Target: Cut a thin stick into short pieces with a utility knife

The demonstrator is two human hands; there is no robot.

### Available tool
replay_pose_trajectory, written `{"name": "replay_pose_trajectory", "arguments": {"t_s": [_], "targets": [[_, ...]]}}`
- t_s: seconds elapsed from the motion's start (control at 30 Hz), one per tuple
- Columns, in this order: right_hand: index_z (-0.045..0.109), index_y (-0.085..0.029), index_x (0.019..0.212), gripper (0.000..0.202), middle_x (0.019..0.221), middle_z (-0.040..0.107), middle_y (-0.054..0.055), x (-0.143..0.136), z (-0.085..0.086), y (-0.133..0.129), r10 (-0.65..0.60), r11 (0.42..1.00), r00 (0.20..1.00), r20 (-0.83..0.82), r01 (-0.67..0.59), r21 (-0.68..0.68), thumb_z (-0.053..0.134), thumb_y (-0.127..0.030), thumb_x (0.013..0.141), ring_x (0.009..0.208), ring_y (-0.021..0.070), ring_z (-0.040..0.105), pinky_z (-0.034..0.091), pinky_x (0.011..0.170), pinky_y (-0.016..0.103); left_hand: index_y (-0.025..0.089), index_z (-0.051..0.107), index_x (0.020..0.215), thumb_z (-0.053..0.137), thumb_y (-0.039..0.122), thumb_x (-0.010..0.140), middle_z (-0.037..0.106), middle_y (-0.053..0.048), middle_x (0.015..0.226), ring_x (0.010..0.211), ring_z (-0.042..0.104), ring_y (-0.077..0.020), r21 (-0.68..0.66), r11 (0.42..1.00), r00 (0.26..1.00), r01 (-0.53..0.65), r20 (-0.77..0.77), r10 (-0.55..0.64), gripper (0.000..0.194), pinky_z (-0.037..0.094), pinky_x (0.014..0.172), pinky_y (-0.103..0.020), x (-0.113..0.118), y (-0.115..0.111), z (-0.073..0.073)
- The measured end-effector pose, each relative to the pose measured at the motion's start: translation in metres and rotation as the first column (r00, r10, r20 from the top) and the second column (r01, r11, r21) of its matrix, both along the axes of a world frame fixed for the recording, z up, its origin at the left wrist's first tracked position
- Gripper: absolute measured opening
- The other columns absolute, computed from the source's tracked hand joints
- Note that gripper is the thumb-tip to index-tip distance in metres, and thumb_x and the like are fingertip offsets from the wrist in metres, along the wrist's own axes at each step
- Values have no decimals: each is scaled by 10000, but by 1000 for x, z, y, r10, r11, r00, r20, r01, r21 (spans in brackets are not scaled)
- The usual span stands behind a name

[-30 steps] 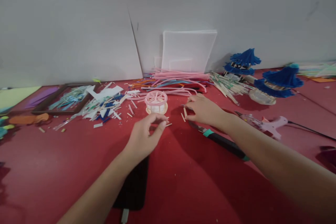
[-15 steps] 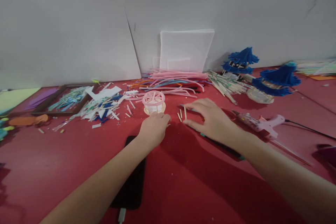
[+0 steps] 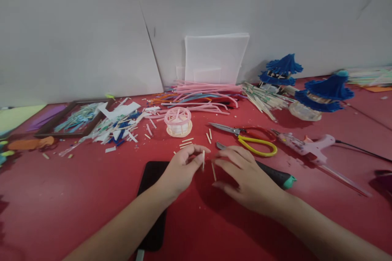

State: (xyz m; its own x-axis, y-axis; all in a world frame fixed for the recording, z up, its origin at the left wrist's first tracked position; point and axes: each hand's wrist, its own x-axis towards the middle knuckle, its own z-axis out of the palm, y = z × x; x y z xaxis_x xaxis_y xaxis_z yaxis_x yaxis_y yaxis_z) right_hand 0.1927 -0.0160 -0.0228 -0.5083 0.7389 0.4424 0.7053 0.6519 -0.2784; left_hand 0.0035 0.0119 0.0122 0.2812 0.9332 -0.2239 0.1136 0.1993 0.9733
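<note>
The left hand (image 3: 180,169) hovers low over the red table (image 3: 76,195), its thumb and forefinger pinched on a short stick (image 3: 203,160) that stands nearly upright just past the fingertips. The right hand (image 3: 245,179) lies close beside it, palm down, fingers spread and loosely curved; a second stick (image 3: 213,171) sits at its fingertips, slightly tilted, though whether the fingers grip it or only touch it cannot be told. Behind the right hand a knife (image 3: 275,174) with a black handle and a teal end lies on the table, partly covered by the hand. Under the left forearm lies a dark phone (image 3: 151,195). Farther back, a small pink basket (image 3: 178,121) with a spoked top stands on a pale base; what it holds cannot be made out. A few loose sticks (image 3: 186,142) lie between the basket and the hands. To the right of them are scissors (image 3: 248,135) with red and yellow handles, closed, and beyond these a pink glue gun (image 3: 306,144) on its side. At far left a dark frame (image 3: 50,124) holds a heap of pale blue and green strips, and cut scraps (image 3: 119,124) spill beside it. Long pink straws (image 3: 205,89) are piled against the wall below a white sheet (image 3: 214,59), and two blue tasselled models (image 3: 324,91) stand at right.
</note>
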Motion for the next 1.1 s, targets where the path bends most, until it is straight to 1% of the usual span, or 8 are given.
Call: {"name": "replay_pose_trajectory", "arguments": {"t_s": [0.07, 0.1, 0.17, 0.23, 0.3, 0.53, 0.73, 1.1], "targets": [[612, -170, 1135, 313, 1087, 646, 140, 1, 1, 1, -10, 1000, 997, -78, 12, 20, 593, -354, 882, 1045, 301, 557, 475, 915, 531, 153, 628, 870, 712, 340, 742, 566, 26, 674, 605, 516, -96, -180, 983, 990, -27, 133, 52, 242, 432, 644, -239, 5, -7, -7], [608, -165, 1132, 320, 1065, 653, 137, 2, 2, 2, -15, 999, 994, -112, 18, 27, 575, -378, 896, 1017, 290, 566, 483, 902, 516, 152, 625, 851, 753, 359, 702, 583, 20, 699, 623, 526, -97, -219, 975, 981, -28, 183, 69, 285, 438, 650, -240, 6, -9, -10], [610, -154, 1114, 350, 1029, 662, 135, 2, 4, 3, -1, 999, 986, -165, 7, 35, 552, -432, 911, 972, 274, 581, 502, 868, 485, 155, 629, 839, 786, 385, 671, 601, 17, 716, 652, 541, -102, -212, 977, 962, -28, 259, 84, 325, 448, 667, -242, 9, -13, -15], [620, -148, 1087, 388, 996, 670, 131, 3, 5, 3, 39, 999, 979, -198, -31, 43, 545, -485, 910, 928, 257, 596, 522, 833, 455, 161, 636, 840, 780, 386, 693, 602, 23, 710, 662, 546, -103, -148, 988, 950, -35, 303, 79, 305, 454, 680, -240, 9, -16, -16], [628, -156, 1075, 407, 967, 676, 120, 3, 6, 4, 72, 996, 973, -221, -58, 68, 535, -515, 908, 893, 243, 606, 536, 805, 434, 165, 634, 845, 790, 361, 695, 610, 24, 733, 674, 561, -101, -120, 992, 946, -42, 316, 79, 292, 462, 688, -235, 8, -18, -15], [621, -178, 1099, 376, 928, 683, 97, 3, 8, 3, 108, 991, 960, -259, -83, 107, 539, -496, 914, 848, 218, 619, 553, 757, 394, 162, 586, 923, 857, 330, 621, 638, 35, 716, 648, 596, -81, -203, 979, 930, 0, 361, 75, 439, 498, 656, -207, 8, -19, -10], [598, -172, 1029, 291, 871, 673, 74, 2, 12, -1, 163, 985, 950, -266, -140, 102, 606, -428, 891, 815, 199, 616, 546, 744, 358, 142, 579, 863, 912, 274, 518, 661, 31, 673, 589, 613, -84, -361, 930, 930, 73, 362, 68, 497, 520, 599, -216, 4, -20, -4], [582, -141, 1099, 319, 900, 674, 77, 4, 9, -2, 181, 983, 946, -269, -161, 93, 618, -387, 900, 852, 192, 608, 524, 778, 335, 152, 579, 876, 859, 180, 578, 685, 38, 653, 586, 633, -78, -300, 950, 953, 83, 303, 12, 410, 502, 611, -195, 0, -14, -6]]}}
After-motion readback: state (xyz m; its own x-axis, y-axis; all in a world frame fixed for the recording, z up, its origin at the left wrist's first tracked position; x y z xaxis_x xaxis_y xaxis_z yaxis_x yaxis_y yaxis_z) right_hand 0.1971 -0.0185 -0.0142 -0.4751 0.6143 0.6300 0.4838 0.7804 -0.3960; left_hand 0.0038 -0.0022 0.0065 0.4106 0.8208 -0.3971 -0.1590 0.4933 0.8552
